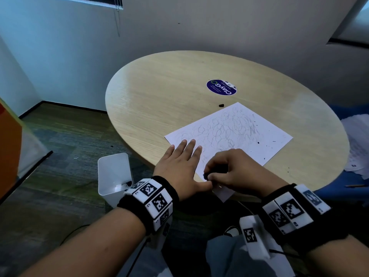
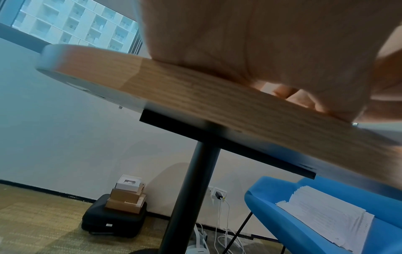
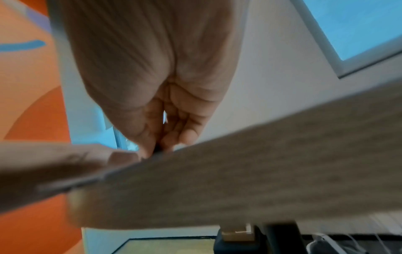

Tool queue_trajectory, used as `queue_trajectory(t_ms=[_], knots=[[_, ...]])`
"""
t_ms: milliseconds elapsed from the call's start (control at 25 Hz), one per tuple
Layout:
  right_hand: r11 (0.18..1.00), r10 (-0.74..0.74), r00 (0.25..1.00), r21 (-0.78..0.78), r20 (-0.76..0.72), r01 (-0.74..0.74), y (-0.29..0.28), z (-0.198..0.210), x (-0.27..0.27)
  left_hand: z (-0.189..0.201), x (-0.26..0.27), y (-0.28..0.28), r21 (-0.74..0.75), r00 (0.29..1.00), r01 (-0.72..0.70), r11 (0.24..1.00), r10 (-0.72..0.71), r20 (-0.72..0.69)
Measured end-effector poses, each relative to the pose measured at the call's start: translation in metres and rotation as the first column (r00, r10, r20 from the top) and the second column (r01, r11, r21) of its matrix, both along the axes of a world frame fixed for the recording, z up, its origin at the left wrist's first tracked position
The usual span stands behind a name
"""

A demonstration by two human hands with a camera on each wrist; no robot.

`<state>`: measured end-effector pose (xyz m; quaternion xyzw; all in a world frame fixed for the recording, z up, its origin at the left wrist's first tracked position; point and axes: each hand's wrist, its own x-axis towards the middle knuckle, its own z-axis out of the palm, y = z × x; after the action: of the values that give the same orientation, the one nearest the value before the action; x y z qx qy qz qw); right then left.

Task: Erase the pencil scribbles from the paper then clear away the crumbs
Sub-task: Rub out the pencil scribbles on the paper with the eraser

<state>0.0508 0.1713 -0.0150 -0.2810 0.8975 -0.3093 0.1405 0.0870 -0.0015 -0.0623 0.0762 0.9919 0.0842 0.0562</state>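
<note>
Paper [image 1: 229,134] lies under both hands: left grip [image 1: 179,166] flat, released; right grip [image 1: 225,168] pinching dark eraser [image 1: 206,175].

White paper [image 1: 265,140] — grey scribbles [image 1: 225,128]

a round table [image 1: 159,92] with a pale wood-grain top stands on a single dark post [image 2: 187,197]. on it lies a white sheet of paper [image 1: 275,140] covered in pencil scribbles [image 1: 225,128], its near corner hanging past the table's front edge. small dark crumbs [image 1: 258,142] dot the right part of the sheet, and a few lie on the wood just beside it. a small black lump [image 1: 221,105] sits on the wood just beyond the paper's far corner. farther back, a round blue sticker [image 1: 221,87] is stuck flat to the top.
</note>
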Motion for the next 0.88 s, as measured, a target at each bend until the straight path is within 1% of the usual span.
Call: queue_trajectory(t_ms=[40,120,160,200,320,360,400,480,520,560,600,640,680,720,760,840,880], knots=[[1.0,-0.001,1.0,0.013,-0.031,0.001,-0.002,-0.001,-0.001,0.0,0.0,0.0,0.002,1.0,-0.001,1.0,0.001,-0.002],[0.999,-0.04,0.984,0.027,-0.174,0.045,-0.007,-0.005,-0.004,0.0,0.0,0.0,0.002,1.0,-0.007,1.0,0.007,0.004],[0.998,-0.051,0.978,0.028,-0.203,0.057,-0.009,-0.005,-0.004,0.001,0.0,0.0,0.001,1.0,-0.009,1.0,0.009,0.009],[0.998,-0.045,0.983,0.025,-0.18,0.051,-0.008,-0.003,-0.004,0.001,0.0,0.0,0.001,1.0,-0.01,1.0,0.01,0.011],[0.996,0.042,0.999,0.074,0.026,-0.044,-0.003,0.009,-0.005,0.001,0.0,0.0,0.011,1.0,-0.01,1.0,0.01,0.01],[0.994,0.049,0.999,0.095,0.014,-0.05,-0.003,0.01,-0.005,0.001,0.0,0.0,0.015,1.0,-0.008,1.0,0.008,0.008],[0.994,0.038,0.998,0.105,-0.051,-0.032,-0.005,0.006,-0.006,0.001,0.0,0.0,0.017,1.0,-0.009,1.0,0.009,0.005],[0.997,-0.013,0.979,0.078,-0.205,0.029,-0.012,-0.003,-0.007,0.001,0.0,0.0,0.02,1.0,-0.013,1.0,0.013,0.004],[0.997,-0.031,0.973,0.056,-0.229,0.045,-0.014,-0.004,-0.007,0.001,0.0,0.0,0.021,1.0,-0.014,1.0,0.014,0.003],[0.998,-0.033,0.978,0.047,-0.205,0.044,-0.013,-0.003,-0.007,0.0,0.0,0.0,0.021,1.0,-0.015,1.0,0.015,0.001],[0.998,-0.019,0.991,0.057,-0.134,0.027,-0.01,0.001,-0.008,0.0,0.0,0.0,0.019,1.0,-0.015,1.0,0.015,-0.001],[0.997,0.003,0.999,0.075,-0.033,-0.001,-0.007,0.007,-0.009,0.0,0.0,0.0,0.017,1.0,-0.015,1.0,0.015,-0.002],[0.996,0.02,0.999,0.087,0.047,-0.024,-0.006,0.011,-0.009,0.0,0.0,0.0,0.018,1.0,-0.014,1.0,0.014,-0.002],[0.995,0.024,0.998,0.097,0.058,-0.03,-0.007,0.012,-0.009,0.0,0.0,0.0,0.019,1.0,-0.016,1.0,0.016,-0.002],[0.995,0.013,1.0,0.1,0.003,-0.013,-0.008,0.009,-0.01,0.0,0.0,0.0,0.019,1.0,-0.018,1.0,0.018,-0.004],[0.997,-0.03,0.982,0.071,-0.185,0.044,-0.016,0.0,-0.012,0.0,0.0,0.0,0.02,1.0,-0.022,1.0,0.022,-0.002],[0.997,-0.05,0.972,0.048,-0.23,0.063,-0.018,-0.002,-0.013,0.0,0.0,0.0,0.022,1.0,-0.021,1.0,0.021,0.001]])
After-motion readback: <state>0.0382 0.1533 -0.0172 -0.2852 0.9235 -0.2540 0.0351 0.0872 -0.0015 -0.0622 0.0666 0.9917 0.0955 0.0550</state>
